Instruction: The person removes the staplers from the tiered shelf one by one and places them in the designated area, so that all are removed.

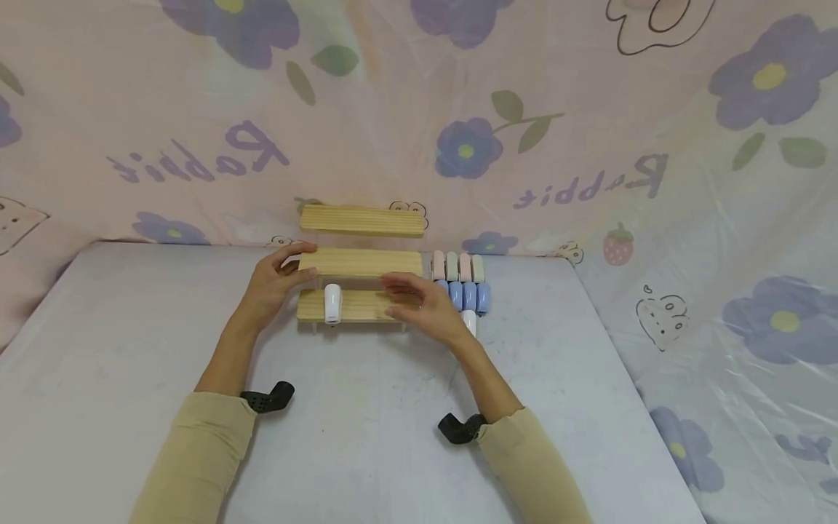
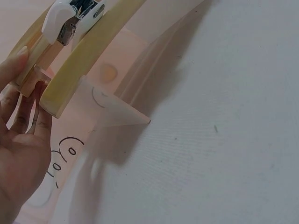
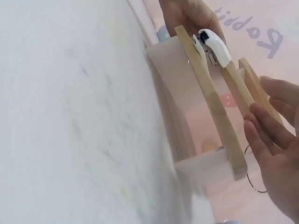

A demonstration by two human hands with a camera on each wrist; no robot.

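Observation:
A three-tier wooden shelf (image 1: 361,262) with pale boards and translucent supports stands at the back of the table. My left hand (image 1: 267,285) holds the left end of its middle board, thumb at the front and the other fingers behind and beneath. My right hand (image 1: 428,307) is by the right end of that board; in the right wrist view its fairly straight fingers (image 3: 268,128) touch the board. On the bottom board, left of its middle, sits a white stapler (image 1: 332,303), also seen in the left wrist view. Neither hand touches the stapler.
Right of the shelf stand rows of small staplers: pink (image 1: 439,266) and pale green (image 1: 478,269) behind, blue (image 1: 469,296) in front. A white one (image 1: 469,322) is partly hidden by my right hand. A flowered cloth (image 1: 366,131) hangs behind the white table (image 1: 353,429).

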